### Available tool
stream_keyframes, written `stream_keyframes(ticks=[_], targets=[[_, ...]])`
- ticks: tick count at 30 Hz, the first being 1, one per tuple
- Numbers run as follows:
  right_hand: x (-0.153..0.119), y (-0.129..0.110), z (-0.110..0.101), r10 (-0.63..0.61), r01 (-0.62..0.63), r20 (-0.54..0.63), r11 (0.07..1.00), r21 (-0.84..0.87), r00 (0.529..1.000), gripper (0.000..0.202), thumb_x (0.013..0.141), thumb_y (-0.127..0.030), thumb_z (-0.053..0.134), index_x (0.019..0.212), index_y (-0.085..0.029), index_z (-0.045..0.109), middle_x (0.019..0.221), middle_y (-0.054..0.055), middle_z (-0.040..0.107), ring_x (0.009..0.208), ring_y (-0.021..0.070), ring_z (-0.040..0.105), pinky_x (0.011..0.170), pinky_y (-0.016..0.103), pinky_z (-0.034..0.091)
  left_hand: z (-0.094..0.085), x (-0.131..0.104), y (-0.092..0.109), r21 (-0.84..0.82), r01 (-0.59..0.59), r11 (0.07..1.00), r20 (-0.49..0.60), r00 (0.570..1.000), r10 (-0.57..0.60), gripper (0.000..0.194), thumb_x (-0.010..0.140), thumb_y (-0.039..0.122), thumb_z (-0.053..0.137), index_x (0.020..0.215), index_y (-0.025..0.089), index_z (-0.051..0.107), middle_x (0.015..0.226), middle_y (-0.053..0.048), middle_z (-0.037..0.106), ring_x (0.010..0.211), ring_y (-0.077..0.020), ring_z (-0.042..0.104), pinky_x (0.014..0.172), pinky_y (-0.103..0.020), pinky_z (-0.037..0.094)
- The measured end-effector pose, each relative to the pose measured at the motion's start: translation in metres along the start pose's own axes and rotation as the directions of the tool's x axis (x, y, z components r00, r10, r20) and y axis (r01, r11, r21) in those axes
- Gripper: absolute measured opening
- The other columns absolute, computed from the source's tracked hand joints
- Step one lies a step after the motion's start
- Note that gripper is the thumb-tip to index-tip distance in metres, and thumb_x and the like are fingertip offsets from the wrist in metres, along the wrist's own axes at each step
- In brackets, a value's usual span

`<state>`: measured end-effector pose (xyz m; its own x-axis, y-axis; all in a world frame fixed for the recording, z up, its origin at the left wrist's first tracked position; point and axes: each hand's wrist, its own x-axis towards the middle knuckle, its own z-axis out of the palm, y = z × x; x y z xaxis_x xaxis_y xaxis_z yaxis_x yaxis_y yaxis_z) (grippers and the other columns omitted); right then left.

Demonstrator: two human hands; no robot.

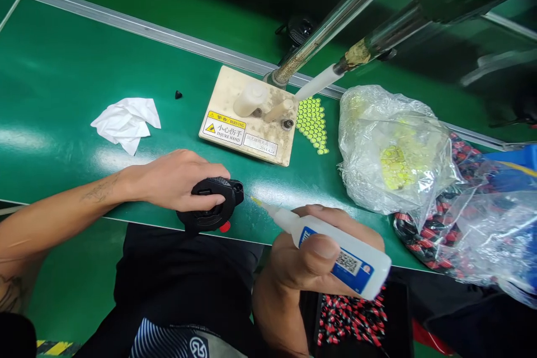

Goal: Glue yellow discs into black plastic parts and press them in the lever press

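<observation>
My left hand [180,182] is closed round a round black device [213,207] at the front edge of the green table. The device has a short snout pointing right and a small red part [225,227] on its lower side. In my right hand [319,257] is a white squeeze bottle [348,257] with a blue label, tilted so that its thin yellowish nozzle points up and left. The nozzle tip is just right of the snout, with a small gap between them. Whether any liquid leaves the tip is too small to tell.
Behind the hands sits a beige fixture block [247,148] with warning labels, under metal rods. Small yellow-green discs [312,123] lie beside it. Clear bags [390,151] fill the right side. A white tissue [126,123] and a small black piece [178,94] lie at left. Below is a parts bin [352,319].
</observation>
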<state>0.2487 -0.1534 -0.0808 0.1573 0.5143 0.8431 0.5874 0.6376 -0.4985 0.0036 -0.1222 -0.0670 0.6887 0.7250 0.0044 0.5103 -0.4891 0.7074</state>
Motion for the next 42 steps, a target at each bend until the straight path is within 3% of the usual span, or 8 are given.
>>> stream_keyframes(ticks=[12,16,19,23,27,36,39,42], targets=[[-0.004,-0.011,0.001,0.101,-0.109,0.103,0.991,0.078,0.990,0.021,0.103,-0.040,0.065,0.103,-0.021,0.072,0.081,0.000,0.066,0.060,0.0152,0.063,0.050,0.032,0.046,0.003,-0.002,-0.004,0.028,-0.104,0.994,-0.061,0.993,0.106,0.028,0.104,0.039,0.057,0.119,0.019,0.071,0.097,-0.003,0.081,0.077,-0.0167,0.072,0.065,-0.026,0.047],[-0.002,-0.010,0.005,0.200,-0.193,-0.065,0.976,0.102,0.978,0.028,0.099,-0.048,0.069,0.096,-0.020,0.074,0.074,0.000,0.060,0.055,0.0142,0.056,0.047,0.031,0.040,0.002,-0.001,-0.004,0.015,-0.085,0.996,-0.053,0.995,0.085,0.029,0.104,0.040,0.057,0.118,0.019,0.072,0.093,-0.003,0.080,0.075,-0.0163,0.071,0.064,-0.026,0.047],[-0.002,-0.002,-0.003,0.456,-0.429,-0.080,0.874,0.227,0.886,0.036,0.099,-0.056,0.065,0.100,-0.022,0.074,0.068,-0.001,0.056,0.053,0.0149,0.054,0.047,0.030,0.041,0.004,0.000,-0.008,-0.002,-0.040,0.999,-0.040,0.998,0.040,0.034,0.104,0.044,0.056,0.120,0.020,0.073,0.094,-0.003,0.081,0.077,-0.0176,0.072,0.067,-0.027,0.049],[-0.013,0.024,-0.027,0.690,-0.733,0.272,0.560,0.387,0.671,0.038,0.093,-0.060,0.073,0.104,-0.024,0.071,0.076,0.000,0.065,0.060,0.0150,0.062,0.053,0.028,0.049,0.009,0.002,-0.018,-0.031,0.040,0.999,-0.013,0.999,-0.040,0.038,0.105,0.048,0.054,0.123,0.022,0.075,0.103,-0.003,0.083,0.080,-0.0193,0.074,0.074,-0.030,0.053],[-0.031,0.058,-0.056,0.747,-0.810,0.312,0.532,0.248,0.586,0.046,0.084,-0.047,0.087,0.121,-0.025,0.070,0.098,0.004,0.075,0.082,0.0193,0.074,0.077,0.035,0.061,0.013,0.006,-0.025,-0.053,0.075,0.996,-0.020,0.997,-0.076,0.040,0.106,0.052,0.052,0.124,0.023,0.075,0.117,-0.004,0.082,0.095,-0.0217,0.077,0.086,-0.033,0.056],[-0.036,0.137,-0.100,0.727,-0.728,-0.034,0.686,-0.002,0.685,0.044,0.082,-0.051,0.082,0.104,-0.023,0.055,0.113,0.008,0.073,0.115,0.0263,0.072,0.111,0.052,0.052,0.017,0.010,-0.025,-0.125,0.114,0.986,-0.160,0.978,-0.133,0.035,0.106,0.051,0.055,0.117,0.024,0.075,0.114,-0.003,0.080,0.100,-0.0211,0.074,0.088,-0.030,0.056],[-0.037,0.138,-0.102,0.722,-0.726,-0.073,0.684,-0.066,0.688,0.053,0.081,-0.052,0.082,0.113,-0.022,0.054,0.123,0.012,0.070,0.117,0.0276,0.069,0.112,0.055,0.052,0.018,0.010,-0.027,-0.154,0.124,0.980,-0.178,0.972,-0.151,0.036,0.107,0.052,0.054,0.117,0.025,0.075,0.113,-0.003,0.080,0.100,-0.0206,0.073,0.087,-0.029,0.056],[-0.045,0.119,-0.102,0.553,-0.619,-0.294,0.751,-0.228,0.779,0.062,0.085,-0.051,0.080,0.131,-0.023,0.050,0.134,0.014,0.062,0.126,0.0298,0.064,0.111,0.055,0.053,0.020,0.010,-0.027,-0.164,0.125,0.978,-0.178,0.972,-0.155,0.036,0.107,0.052,0.053,0.116,0.024,0.075,0.112,-0.003,0.080,0.100,-0.0205,0.073,0.087,-0.029,0.055]])
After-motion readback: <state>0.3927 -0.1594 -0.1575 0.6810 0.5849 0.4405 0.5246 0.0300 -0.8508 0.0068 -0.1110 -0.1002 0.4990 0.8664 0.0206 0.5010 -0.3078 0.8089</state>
